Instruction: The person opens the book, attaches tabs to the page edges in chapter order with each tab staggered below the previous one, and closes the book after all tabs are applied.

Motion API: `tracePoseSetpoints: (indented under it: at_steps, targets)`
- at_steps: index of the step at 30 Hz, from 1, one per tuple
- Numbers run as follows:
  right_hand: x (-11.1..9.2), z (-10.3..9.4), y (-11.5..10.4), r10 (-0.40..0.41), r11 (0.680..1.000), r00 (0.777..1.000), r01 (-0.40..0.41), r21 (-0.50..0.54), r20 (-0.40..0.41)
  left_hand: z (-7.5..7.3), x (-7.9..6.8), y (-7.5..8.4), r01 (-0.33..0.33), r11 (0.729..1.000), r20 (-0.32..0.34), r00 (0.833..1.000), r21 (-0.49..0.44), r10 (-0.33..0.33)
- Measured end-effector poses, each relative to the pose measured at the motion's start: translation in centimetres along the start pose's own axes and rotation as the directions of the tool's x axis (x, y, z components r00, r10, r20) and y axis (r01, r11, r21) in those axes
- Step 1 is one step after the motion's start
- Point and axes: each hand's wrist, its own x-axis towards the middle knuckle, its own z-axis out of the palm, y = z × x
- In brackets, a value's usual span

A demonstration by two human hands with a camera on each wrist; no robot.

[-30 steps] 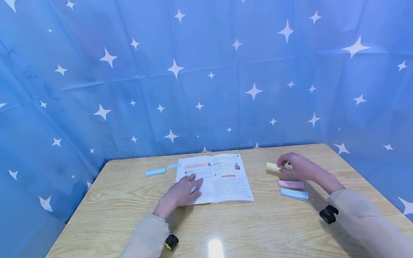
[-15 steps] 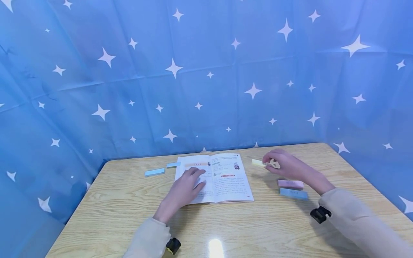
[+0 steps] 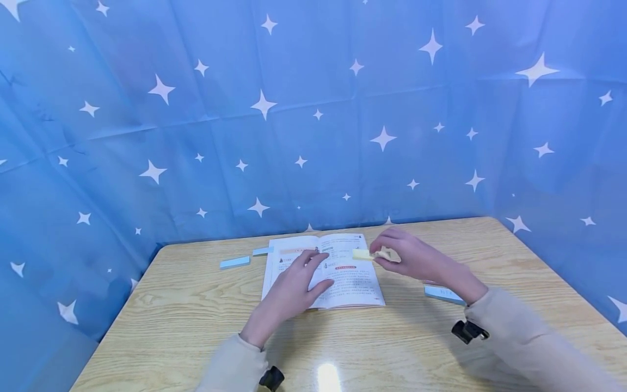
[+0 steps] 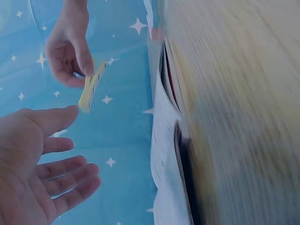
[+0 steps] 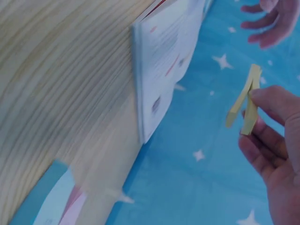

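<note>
Between thumb and fingers my right hand point(image 3: 416, 262) pinches a yellow sticky note pad point(image 3: 361, 254), above the right page of an open book point(image 3: 355, 286). In the right wrist view the sticky note pad point(image 5: 251, 110) is parted into two layers that spread at one end. My left hand point(image 3: 296, 283) hovers over the book with fingers apart and holds nothing. In the left wrist view the left thumb point(image 4: 63, 117) points toward the near end of the sticky note pad point(image 4: 86, 96); whether they touch I cannot tell.
Left of the book lies a blue sticky note pad point(image 3: 235, 263), and a blue strip point(image 3: 262, 251) sticks out at its left edge. Another blue pad point(image 3: 443, 294) lies to the right, with a pink pad point(image 5: 74, 208) beside it. A starry curtain point(image 3: 313, 136) hangs behind the table.
My right hand has carried the yellow sticky note pad leftward from beside the pink pad to over the book. My left hand has lifted and shifted right toward it.
</note>
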Motion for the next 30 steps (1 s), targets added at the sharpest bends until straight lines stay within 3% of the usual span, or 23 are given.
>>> tracePoseSetpoints:
  at_steps: [7, 16, 22, 30]
  targets:
    - [1.3, 0.4, -1.9, -0.136, 0.99, 0.989, 0.137, 0.021, -0.052, 0.1, 0.5, 0.9, -0.031, 0.999, -0.038, 0.999, 0.009, 0.032]
    - [2.5, 0.8, -4.0, -0.237, 0.968, 0.969, 0.242, 0.064, -0.069, 0.6, 0.9, 1.3, -0.144, 0.989, -0.125, 0.982, -0.022, 0.14]
    - [2.7, 0.9, -4.6, -0.212, 0.975, 0.976, 0.215, 0.061, -0.055, 0.6, 1.0, 1.4, -0.181, 0.983, -0.171, 0.97, -0.027, 0.174]
    - [2.6, 0.9, -4.7, -0.197, 0.979, 0.979, 0.199, 0.034, -0.047, 0.5, 1.0, 1.8, -0.167, 0.985, -0.166, 0.974, -0.048, 0.157]
